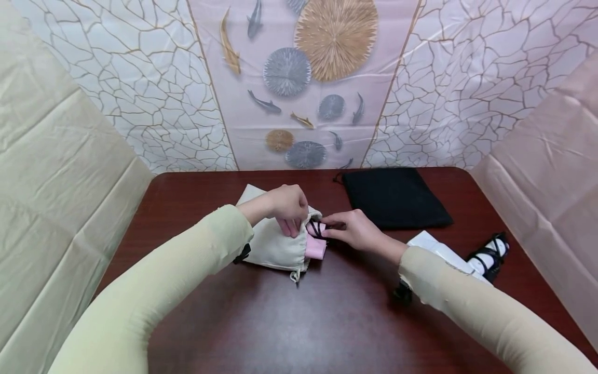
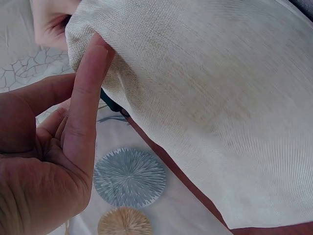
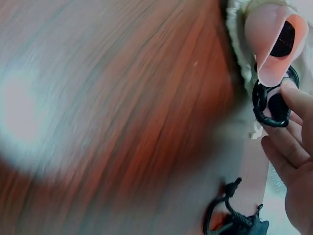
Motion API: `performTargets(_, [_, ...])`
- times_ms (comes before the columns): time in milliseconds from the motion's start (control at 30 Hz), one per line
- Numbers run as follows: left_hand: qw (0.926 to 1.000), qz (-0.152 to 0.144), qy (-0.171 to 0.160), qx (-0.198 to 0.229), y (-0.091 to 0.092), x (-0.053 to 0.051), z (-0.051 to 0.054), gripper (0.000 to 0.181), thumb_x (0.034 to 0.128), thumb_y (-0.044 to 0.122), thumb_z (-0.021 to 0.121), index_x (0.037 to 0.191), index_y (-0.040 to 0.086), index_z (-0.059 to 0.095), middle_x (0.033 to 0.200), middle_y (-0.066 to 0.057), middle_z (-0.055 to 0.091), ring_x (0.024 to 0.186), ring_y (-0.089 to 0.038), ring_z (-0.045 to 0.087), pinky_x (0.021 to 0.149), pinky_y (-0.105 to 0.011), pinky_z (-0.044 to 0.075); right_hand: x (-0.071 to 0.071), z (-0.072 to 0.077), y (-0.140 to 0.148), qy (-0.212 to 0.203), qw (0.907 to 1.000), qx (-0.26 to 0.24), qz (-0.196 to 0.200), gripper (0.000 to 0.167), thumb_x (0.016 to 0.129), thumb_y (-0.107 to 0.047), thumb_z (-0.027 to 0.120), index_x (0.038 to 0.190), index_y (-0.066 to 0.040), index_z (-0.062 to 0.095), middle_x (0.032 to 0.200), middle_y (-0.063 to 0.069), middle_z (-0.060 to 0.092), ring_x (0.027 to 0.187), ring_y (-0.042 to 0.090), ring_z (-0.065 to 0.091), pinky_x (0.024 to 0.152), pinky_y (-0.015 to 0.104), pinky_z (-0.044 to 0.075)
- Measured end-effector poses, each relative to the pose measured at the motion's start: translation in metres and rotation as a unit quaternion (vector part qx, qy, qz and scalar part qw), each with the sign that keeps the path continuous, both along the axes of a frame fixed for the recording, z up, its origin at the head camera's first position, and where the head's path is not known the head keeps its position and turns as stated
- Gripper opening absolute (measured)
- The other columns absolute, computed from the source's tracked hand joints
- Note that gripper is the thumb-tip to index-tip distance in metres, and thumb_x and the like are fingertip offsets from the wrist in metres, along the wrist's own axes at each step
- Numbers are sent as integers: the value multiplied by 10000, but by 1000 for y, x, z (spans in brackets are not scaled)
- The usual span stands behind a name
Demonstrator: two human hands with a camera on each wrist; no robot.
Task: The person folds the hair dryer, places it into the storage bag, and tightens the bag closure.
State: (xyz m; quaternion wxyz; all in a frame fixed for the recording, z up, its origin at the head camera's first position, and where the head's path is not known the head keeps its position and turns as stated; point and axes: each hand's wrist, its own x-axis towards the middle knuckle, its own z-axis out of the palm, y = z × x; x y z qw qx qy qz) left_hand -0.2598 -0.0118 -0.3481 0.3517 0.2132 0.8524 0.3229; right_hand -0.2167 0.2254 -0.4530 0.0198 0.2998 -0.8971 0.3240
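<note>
The pink hair dryer [image 1: 315,249] lies partly inside the mouth of the cream drawstring bag [image 1: 273,249], on the bench [image 1: 280,327]. The left hand [image 1: 288,204] pinches the bag's edge, probably to hold the mouth apart. The right hand [image 1: 356,228] pinches the looped black cord [image 1: 317,228], perhaps to gather it beside the dryer. Behind lies the black drawstring bag [image 1: 394,198], flat.

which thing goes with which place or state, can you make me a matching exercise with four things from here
1. cream bag
2. black pouch
3. pink item
4. white item with black straps

A. near the table's right edge
B. sticking out of a bag's mouth
C. touched by the left hand
D. lying at the back edge

Pairs: 1-C, 2-D, 3-B, 4-A
</note>
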Motion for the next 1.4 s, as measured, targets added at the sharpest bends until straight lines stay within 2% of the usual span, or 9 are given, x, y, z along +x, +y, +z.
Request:
performTargets(267, [10000, 34, -71, -1, 1, 2, 4, 209, 1016, -13, 559, 950, -55, 752, 800, -174, 777, 594, -195, 753, 618, -360, 654, 1, 1, -15, 128, 9984, -509, -218, 167, 886, -127, 880, 1022, -54, 816, 963, 34, 823, 864, 167, 793, 771, 405, 650])
performTargets(467, [9999, 46, -42, -82, -1, 3, -1, 212, 1003, -26, 545, 880, -40, 718, 795, -173, 766, 589, -195, 749, 615, -355, 652, 0, -7, -23, 633, 9979, -97, -15, 154, 883, -175, 891, 965, -83, 798, 936, 23, 818, 841, 161, 776, 749, 363, 630])
performTargets(600, [9993, -107, 263, -255, -4, 4, -6, 240, 1014, -13, 538, 856, -25, 718, 768, -149, 768, 623, -228, 774, 615, -354, 652, -1, -9, -23, 855, 9959, 277, 46, 165, 887, -204, 892, 957, -99, 785, 929, 14, 814, 842, 163, 769, 742, 365, 615])
performTargets(667, [9960, -304, 690, -475, -5, 5, -7, 246, 1019, 9, 559, 860, 6, 747, 750, -99, 771, 669, -212, 784, 660, -335, 653, 0, -6, -23, 883, 9954, 342, 111, 173, 892, -211, 888, 973, -96, 787, 938, 18, 815, 850, 167, 771, 752, 378, 617])
performTargets(833, [9779, -741, 1763, -847, -8, 13, -8, 244, 1019, 69, 608, 876, 77, 806, 678, -13, 762, 639, -142, 769, 667, -254, 620, -2, 4, -14, 801, 9958, 448, 57, 152, 926, -222, 856, 993, -109, 778, 942, 1, 807, 860, 156, 766, 766, 398, 612])
performTargets(967, [9636, -795, 2416, -821, -11, 26, -10, 191, 1005, 140, 673, 879, 117, 816, 679, 19, 755, 631, -116, 735, 594, -266, 583, -8, 9, -5, 405, 9970, 637, -171, 189, 970, -254, 815, 1079, -106, 772, 1014, 20, 794, 926, 176, 755, 824, 416, 609])
performTargets(1067, [9399, -808, 3164, -1001, -14, 39, -12, 145, 983, 262, 736, 992, 153, 830, 796, 44, 776, 781, -159, 734, 663, -357, 588, -13, 10, 0, 67, 9974, 711, -132, 274, 994, -248, 789, 1213, -86, 754, 1127, 53, 777, 1008, 215, 749, 885, 446, 611])
performTargets(1267, [8846, -618, 4422, -1345, -18, 67, -30, 493, 900, 532, 800, 1189, 135, 752, 1075, -35, 772, 1012, -265, 729, 751, -484, 618, -20, 9, 4, -207, 9960, 850, 161, 357, 1018, -213, 752, 1341, -66, 710, 1259, 106, 733, 1105, 274, 720, 946, 487, 590])
performTargets(1400, [8640, -422, 4788, -1501, -17, 81, -50, 682, 840, 657, 800, 1224, 105, 687, 1208, -71, 724, 1151, -296, 682, 900, -501, 597, -25, 6, 3, -185, 9945, 1018, 171, 336, 1023, -222, 745, 1325, -75, 728, 1278, 103, 735, 1158, 278, 706, 991, 490, 570])
